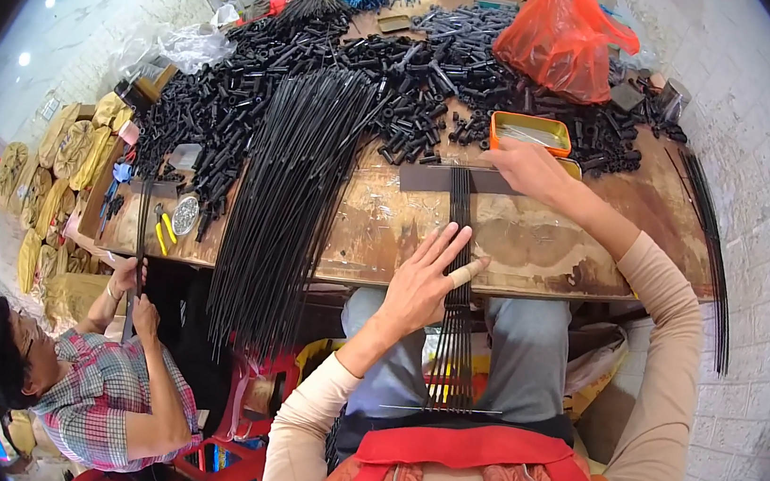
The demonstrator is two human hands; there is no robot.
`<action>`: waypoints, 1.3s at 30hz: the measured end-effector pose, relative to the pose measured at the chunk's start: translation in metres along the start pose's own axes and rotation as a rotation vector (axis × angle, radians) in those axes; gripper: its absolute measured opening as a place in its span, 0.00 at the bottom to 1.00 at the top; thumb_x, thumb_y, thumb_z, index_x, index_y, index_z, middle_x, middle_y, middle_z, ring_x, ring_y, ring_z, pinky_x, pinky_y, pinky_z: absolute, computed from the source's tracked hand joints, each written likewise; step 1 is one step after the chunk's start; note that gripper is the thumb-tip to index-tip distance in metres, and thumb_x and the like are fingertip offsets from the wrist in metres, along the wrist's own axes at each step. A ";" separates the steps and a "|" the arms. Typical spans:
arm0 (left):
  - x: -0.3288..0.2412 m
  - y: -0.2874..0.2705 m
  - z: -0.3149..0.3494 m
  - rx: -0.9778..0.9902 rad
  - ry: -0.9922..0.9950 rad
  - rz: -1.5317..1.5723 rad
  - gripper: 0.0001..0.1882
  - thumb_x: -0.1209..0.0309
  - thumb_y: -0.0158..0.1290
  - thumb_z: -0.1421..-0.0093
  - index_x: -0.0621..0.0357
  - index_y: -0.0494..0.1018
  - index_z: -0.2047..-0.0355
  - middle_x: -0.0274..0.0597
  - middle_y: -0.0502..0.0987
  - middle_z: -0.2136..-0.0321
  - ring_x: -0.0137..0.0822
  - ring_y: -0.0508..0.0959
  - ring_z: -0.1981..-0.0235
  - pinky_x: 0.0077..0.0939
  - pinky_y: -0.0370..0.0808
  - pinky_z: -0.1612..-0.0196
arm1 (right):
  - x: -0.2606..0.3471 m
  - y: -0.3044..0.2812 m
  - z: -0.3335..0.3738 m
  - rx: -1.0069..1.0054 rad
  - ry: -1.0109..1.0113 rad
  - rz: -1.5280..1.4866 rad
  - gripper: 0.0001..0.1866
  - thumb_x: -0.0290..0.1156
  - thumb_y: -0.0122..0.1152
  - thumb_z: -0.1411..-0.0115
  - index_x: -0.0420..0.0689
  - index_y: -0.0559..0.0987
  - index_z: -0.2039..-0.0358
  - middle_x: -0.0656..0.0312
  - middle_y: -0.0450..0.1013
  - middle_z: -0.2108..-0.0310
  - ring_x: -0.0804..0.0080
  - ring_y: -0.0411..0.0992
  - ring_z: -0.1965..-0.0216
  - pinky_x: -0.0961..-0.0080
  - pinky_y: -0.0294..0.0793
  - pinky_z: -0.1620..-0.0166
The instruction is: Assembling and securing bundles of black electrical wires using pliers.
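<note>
My left hand lies with fingers stretched out over a row of thin black rods, a band of tape round one finger. The rods run side by side from a flat dark strip on the table down to my lap. Near my lap a thin straight wire crosses their lower ends. My right hand is beside the front left corner of an orange tin holding thin silvery pieces. Its fingertips are drawn together; whatever is between them is too small to make out.
A large bundle of black rods overhangs the table edge left of me. Heaps of short black tubes cover the back, beside a red plastic bag. More rods hang at the right. A co-worker handles rods at the left.
</note>
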State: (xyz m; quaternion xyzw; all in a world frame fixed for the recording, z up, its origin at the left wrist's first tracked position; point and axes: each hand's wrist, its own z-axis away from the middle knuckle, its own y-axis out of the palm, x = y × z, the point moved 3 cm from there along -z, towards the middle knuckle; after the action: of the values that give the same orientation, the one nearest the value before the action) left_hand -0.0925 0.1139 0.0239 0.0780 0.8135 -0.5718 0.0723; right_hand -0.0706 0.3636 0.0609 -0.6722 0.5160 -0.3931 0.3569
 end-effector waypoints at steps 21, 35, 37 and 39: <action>0.002 0.000 0.000 -0.007 0.003 0.057 0.38 0.78 0.54 0.58 0.41 0.68 0.43 0.49 0.54 0.35 0.50 0.54 0.34 0.42 0.53 0.34 | -0.002 0.017 -0.003 0.129 0.023 0.008 0.17 0.21 0.54 0.50 0.44 0.78 0.58 0.53 0.67 0.73 0.51 0.71 0.70 0.59 0.70 0.65; 0.005 0.003 0.003 -0.007 0.007 0.034 0.37 0.78 0.55 0.59 0.42 0.69 0.44 0.50 0.55 0.36 0.51 0.55 0.35 0.42 0.53 0.33 | 0.003 0.019 -0.009 0.161 0.009 0.030 0.16 0.20 0.55 0.50 0.42 0.78 0.59 0.53 0.67 0.73 0.52 0.71 0.69 0.59 0.70 0.65; 0.006 0.003 0.004 -0.019 0.006 0.030 0.37 0.78 0.55 0.59 0.42 0.69 0.44 0.50 0.55 0.36 0.51 0.55 0.35 0.42 0.53 0.33 | 0.001 0.021 -0.009 0.156 -0.002 0.025 0.16 0.20 0.55 0.49 0.42 0.78 0.59 0.53 0.67 0.73 0.52 0.71 0.69 0.60 0.70 0.65; 0.005 0.002 0.005 -0.017 0.002 0.046 0.38 0.78 0.54 0.60 0.42 0.69 0.44 0.50 0.55 0.36 0.51 0.55 0.35 0.42 0.53 0.33 | -0.002 0.022 -0.009 0.149 -0.011 0.021 0.15 0.20 0.55 0.49 0.42 0.78 0.59 0.53 0.67 0.73 0.52 0.71 0.70 0.61 0.70 0.65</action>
State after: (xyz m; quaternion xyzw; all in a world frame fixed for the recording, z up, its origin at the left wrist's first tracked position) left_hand -0.0969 0.1102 0.0190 0.0969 0.8164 -0.5628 0.0852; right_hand -0.0880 0.3599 0.0451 -0.6405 0.4902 -0.4230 0.4130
